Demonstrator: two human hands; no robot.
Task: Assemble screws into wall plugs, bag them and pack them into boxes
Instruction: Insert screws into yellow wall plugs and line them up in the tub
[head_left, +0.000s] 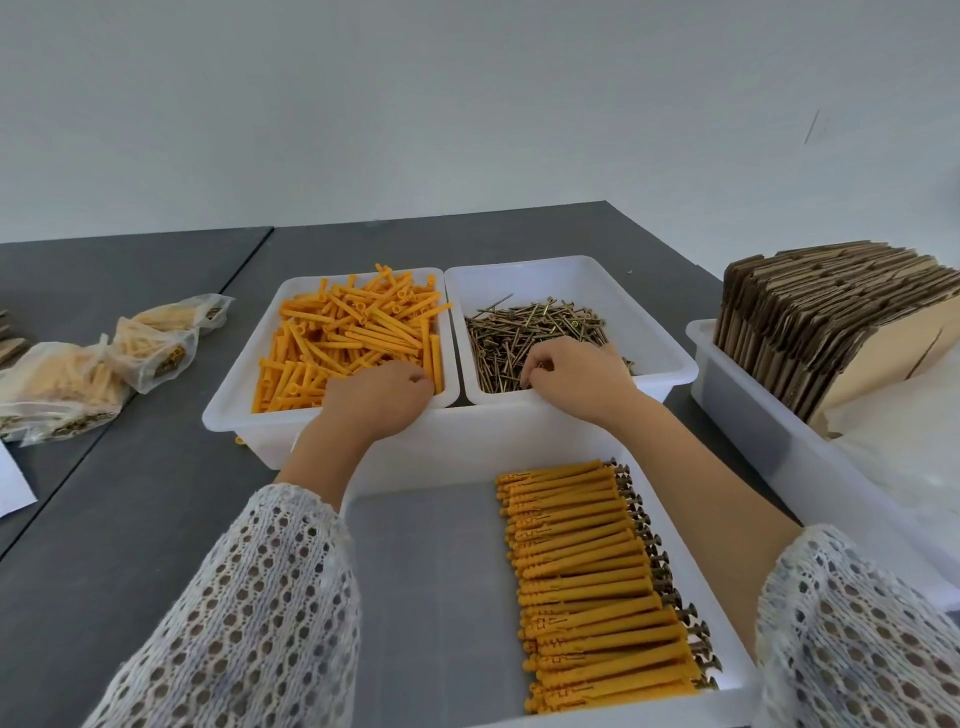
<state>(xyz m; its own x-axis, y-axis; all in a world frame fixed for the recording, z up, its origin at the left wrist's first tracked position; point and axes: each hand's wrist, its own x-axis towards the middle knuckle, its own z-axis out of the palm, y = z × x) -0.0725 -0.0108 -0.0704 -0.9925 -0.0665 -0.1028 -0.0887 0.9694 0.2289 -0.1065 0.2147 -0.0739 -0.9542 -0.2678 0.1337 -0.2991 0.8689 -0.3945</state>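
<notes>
Head view: on the grey table (130, 519), the near tray (415, 571) holds assembled plugs along its right wall. Behind it, the left hand (382, 397) curls into loose orange wall plugs (353, 338): light, stiff, best pinched mid-shaft. The right hand (569, 371) pinches among screws (524, 332), small and sharp-tipped. Room between tray rims looks tight.

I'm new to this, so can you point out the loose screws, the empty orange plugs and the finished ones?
Loose screws (524, 327), head view, middle of pile.
Orange wall plugs (353, 332), head view, heap's centre.
Assembled plugs (587, 582), head view, mid-row.
</notes>
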